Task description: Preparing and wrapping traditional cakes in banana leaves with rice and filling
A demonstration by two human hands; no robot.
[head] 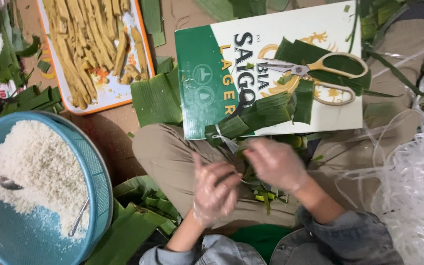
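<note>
Both my hands wear clear plastic gloves and are blurred by motion over my lap. My left hand (pixel 215 190) has its fingers curled, and a thin strand crosses them. My right hand (pixel 275 164) is closed just right of it, pinching the same pale plastic string (pixel 231 145). That string runs up to the tied end of a green leaf-wrapped packet (pixel 251 118). The packet lies on a green and white cardboard sheet (pixel 197 73) resting on my knees. Leaf scraps (pixel 266 195) lie under my hands.
Scissors with cream handles (pixel 320 73) lie on leaf pieces on the cardboard. A blue sieve basket (pixel 101 196) of white rice with a spoon (pixel 6 183) sits at left. An orange-rimmed tray (pixel 114 95) holds yellow strips. Stacked banana leaves (pixel 155 98) and loose plastic strings (pixel 413 181) surround me.
</note>
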